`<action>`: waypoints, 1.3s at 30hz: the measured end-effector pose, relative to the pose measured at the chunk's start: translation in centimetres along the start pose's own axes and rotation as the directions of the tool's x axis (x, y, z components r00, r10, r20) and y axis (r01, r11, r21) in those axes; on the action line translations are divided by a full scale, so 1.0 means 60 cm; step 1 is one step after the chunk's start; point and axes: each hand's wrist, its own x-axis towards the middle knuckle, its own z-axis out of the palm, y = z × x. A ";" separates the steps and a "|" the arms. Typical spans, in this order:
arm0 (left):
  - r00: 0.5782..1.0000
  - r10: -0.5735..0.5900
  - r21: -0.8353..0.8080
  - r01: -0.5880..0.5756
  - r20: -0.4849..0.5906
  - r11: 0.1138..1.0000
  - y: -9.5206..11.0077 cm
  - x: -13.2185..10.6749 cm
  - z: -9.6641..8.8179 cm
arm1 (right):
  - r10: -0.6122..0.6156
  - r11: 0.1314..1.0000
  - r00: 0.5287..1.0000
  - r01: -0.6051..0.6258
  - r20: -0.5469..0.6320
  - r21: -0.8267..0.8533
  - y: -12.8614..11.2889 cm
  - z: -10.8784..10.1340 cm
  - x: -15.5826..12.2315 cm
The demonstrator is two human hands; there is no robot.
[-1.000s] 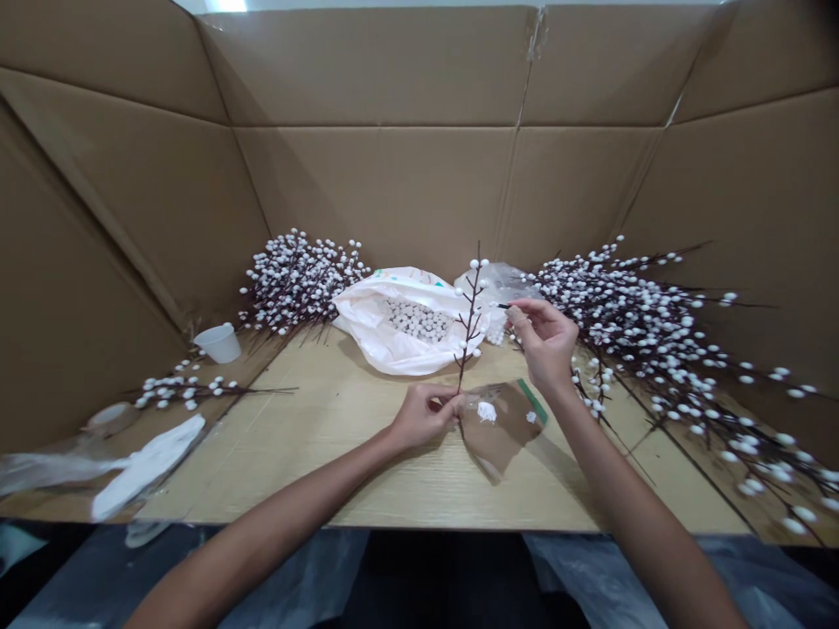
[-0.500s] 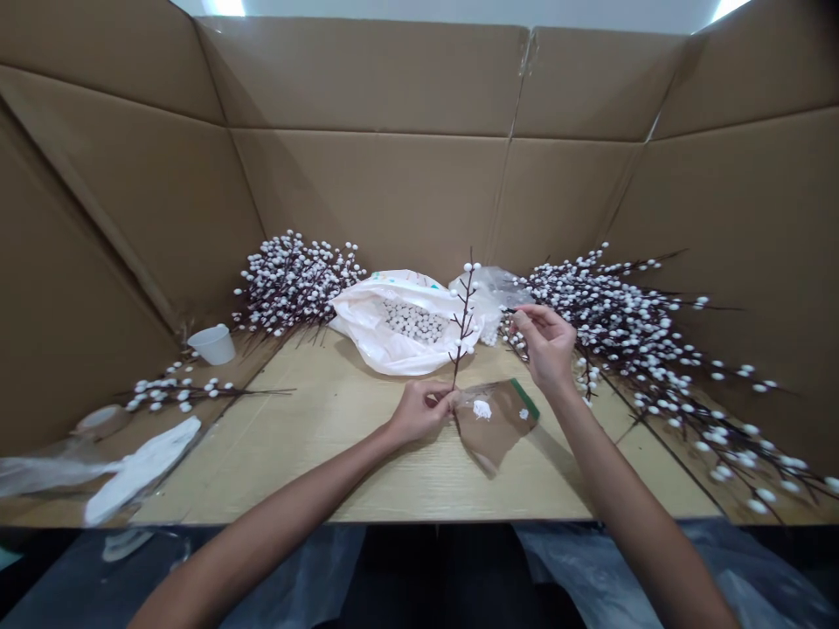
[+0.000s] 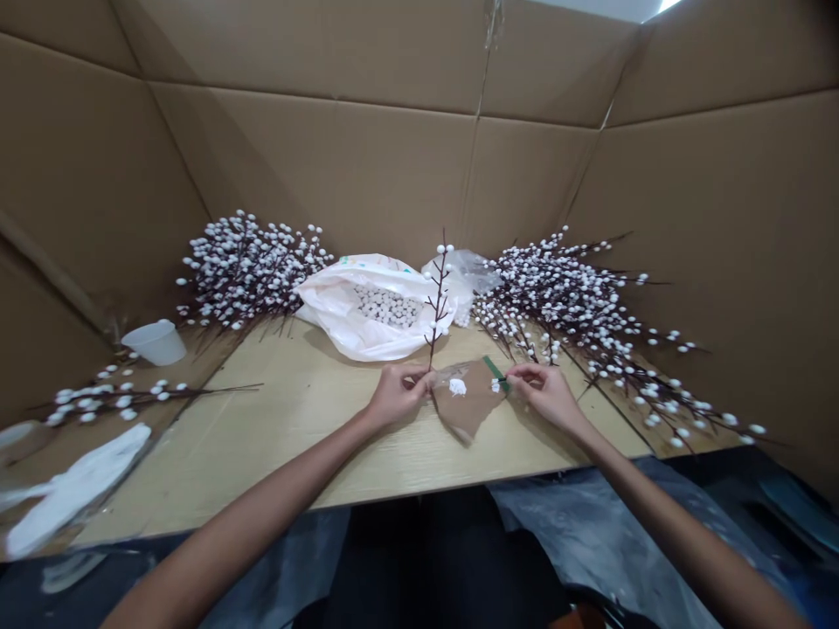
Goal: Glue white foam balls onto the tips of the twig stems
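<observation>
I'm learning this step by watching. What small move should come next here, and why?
Probably lift the stick in the right hand off the clear plastic, carrying some white dab with it. Its tip sits at that dab, and the left hand holds the branch upright close by, within easy reach.

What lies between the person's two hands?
In the head view, a clear plastic bag with a green seal strip lies between the left hand and right hand.

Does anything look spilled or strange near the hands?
Yes: a white blob sits on the clear plastic sheet between the left hand and right hand. It looks like smeared paste, unlike the round buds.
</observation>
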 end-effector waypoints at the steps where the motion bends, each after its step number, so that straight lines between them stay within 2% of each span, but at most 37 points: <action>1: 1.000 0.004 0.008 -0.004 -0.004 1.000 -0.001 0.000 0.000 | 0.008 1.000 1.000 -0.008 -0.009 -0.023 0.006 0.000 -0.006; 8: 1.000 -0.012 0.008 0.012 -0.021 1.000 0.009 -0.003 0.000 | 0.005 0.993 0.998 -0.012 -0.062 -0.116 0.029 0.009 -0.023; 14: 1.000 -0.018 -0.037 0.018 -0.014 0.999 0.011 -0.003 0.001 | -0.048 0.978 0.996 0.030 -0.082 -0.207 0.037 0.010 -0.028; 18: 1.000 -0.018 -0.069 0.017 -0.016 0.997 0.007 -0.005 0.002 | -0.119 0.958 0.985 0.081 -0.126 -0.274 0.018 0.008 -0.034; 21: 1.000 -0.019 -0.085 0.019 0.004 0.996 0.010 -0.008 0.004 | -0.240 0.942 0.961 0.196 -0.138 -0.271 -0.016 0.014 -0.032; 23: 1.000 -0.025 -0.093 0.026 0.010 0.995 0.013 -0.011 0.005 | -0.268 0.956 0.954 0.245 -0.134 -0.164 -0.046 0.028 -0.020; 26: 1.000 -0.019 -0.108 0.018 -0.002 0.994 0.018 -0.014 0.006 | -0.180 0.976 0.980 0.188 -0.083 0.106 -0.096 0.062 0.011; 29: 1.000 -0.001 -0.110 0.000 -0.004 0.994 0.021 -0.016 0.005 | -0.133 0.937 0.991 0.124 0.006 0.326 -0.147 0.105 0.050; 32: 1.000 0.004 -0.115 -0.007 -0.024 0.993 0.021 -0.017 0.004 | -0.079 0.857 0.995 0.034 0.067 0.515 -0.191 0.143 0.078; 36: 0.999 0.023 -0.127 -0.027 -0.031 0.992 0.019 -0.017 0.001 | -0.064 0.750 0.988 -0.045 0.139 0.660 -0.226 0.172 0.095; 39: 0.999 0.031 -0.143 -0.037 -0.040 0.989 0.022 -0.017 0.000 | -0.081 0.736 0.982 -0.056 0.170 0.675 -0.236 0.179 0.100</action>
